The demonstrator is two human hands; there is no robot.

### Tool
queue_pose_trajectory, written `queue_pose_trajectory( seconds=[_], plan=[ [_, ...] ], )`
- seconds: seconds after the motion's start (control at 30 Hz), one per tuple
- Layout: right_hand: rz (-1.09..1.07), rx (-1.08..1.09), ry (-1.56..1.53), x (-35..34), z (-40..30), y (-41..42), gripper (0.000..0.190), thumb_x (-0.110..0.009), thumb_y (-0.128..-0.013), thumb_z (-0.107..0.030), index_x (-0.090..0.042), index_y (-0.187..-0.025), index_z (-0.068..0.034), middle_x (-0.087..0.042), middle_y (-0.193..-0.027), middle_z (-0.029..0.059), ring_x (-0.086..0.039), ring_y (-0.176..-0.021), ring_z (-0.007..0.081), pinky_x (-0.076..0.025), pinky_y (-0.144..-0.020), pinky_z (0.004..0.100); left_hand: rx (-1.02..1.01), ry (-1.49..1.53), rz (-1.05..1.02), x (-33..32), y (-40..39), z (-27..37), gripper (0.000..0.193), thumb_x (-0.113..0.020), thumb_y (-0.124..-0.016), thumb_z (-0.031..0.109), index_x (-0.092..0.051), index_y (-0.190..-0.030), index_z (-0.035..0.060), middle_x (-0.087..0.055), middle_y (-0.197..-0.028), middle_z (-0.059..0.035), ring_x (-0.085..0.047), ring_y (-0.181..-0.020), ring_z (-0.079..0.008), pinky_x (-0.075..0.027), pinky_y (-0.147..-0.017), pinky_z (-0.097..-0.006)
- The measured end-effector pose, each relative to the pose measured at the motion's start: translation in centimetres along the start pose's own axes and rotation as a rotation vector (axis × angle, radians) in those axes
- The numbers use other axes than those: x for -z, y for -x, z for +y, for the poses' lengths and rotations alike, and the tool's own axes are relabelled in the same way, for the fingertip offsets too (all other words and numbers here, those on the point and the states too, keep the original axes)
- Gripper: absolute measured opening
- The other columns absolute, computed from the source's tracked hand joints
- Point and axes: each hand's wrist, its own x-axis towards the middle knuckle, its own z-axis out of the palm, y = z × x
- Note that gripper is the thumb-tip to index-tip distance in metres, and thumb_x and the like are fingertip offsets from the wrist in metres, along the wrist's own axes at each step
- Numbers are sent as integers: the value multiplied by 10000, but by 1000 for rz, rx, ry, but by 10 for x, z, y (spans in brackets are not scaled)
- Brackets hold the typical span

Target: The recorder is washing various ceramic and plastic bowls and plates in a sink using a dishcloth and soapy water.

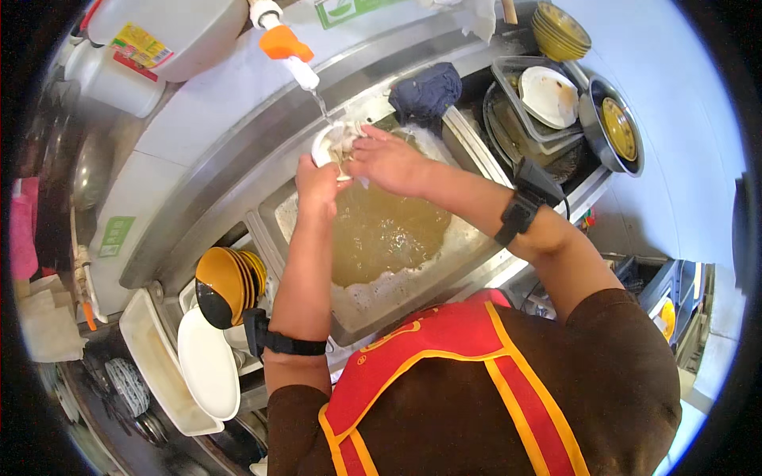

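Observation:
A white bowl (322,147) is gripped at its rim by my left hand (317,184), under a thin stream of water from a white tap with an orange handle (286,46). My right hand (390,160) lies at the bowl's right side, its fingers at a pale, crumpled cloth or similar material (344,140) inside; whether they grip it I cannot tell. Below both hands, murky, foamy water (387,238) stands in the steel sink (357,318). A dark cloth (425,92) rests on the sink's back edge.
Stacked orange and black bowls (221,285), a white oval plate (208,363) and a long pale tray (161,363) stand at left. To the right are a plastic tub (512,68) with white plates (547,98), a metal bowl (595,119) and stacked yellow bowls (559,33). White containers (196,41) stand upper left.

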Motion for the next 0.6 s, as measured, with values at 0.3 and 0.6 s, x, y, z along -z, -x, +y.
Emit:
queue_pose_trajectory(
  seconds=[0.3,0.6],
  plan=[
    [-188,-317,-344,23,-31,-31,281,-609,-663,-66,-581,-934,-135,-611,-821,45,-577,-916,253,-296,-1034,432,-178,699,109,-19,16,3,387,-496,-806,78,-405,-1180,46,-530,-1092,-139,-553,-980,-225,-483,-787,-359],
    [-183,-249,-238,6,-6,-17,241,-601,-687,-97,-611,-920,-160,-623,-864,71,-565,-963,271,-360,-946,402,-203,378,-5,-10,-10,-21,442,-538,-817,170,-397,-1223,69,-540,-1083,-123,-573,-908,-217,-499,-714,-334]
  ],
)
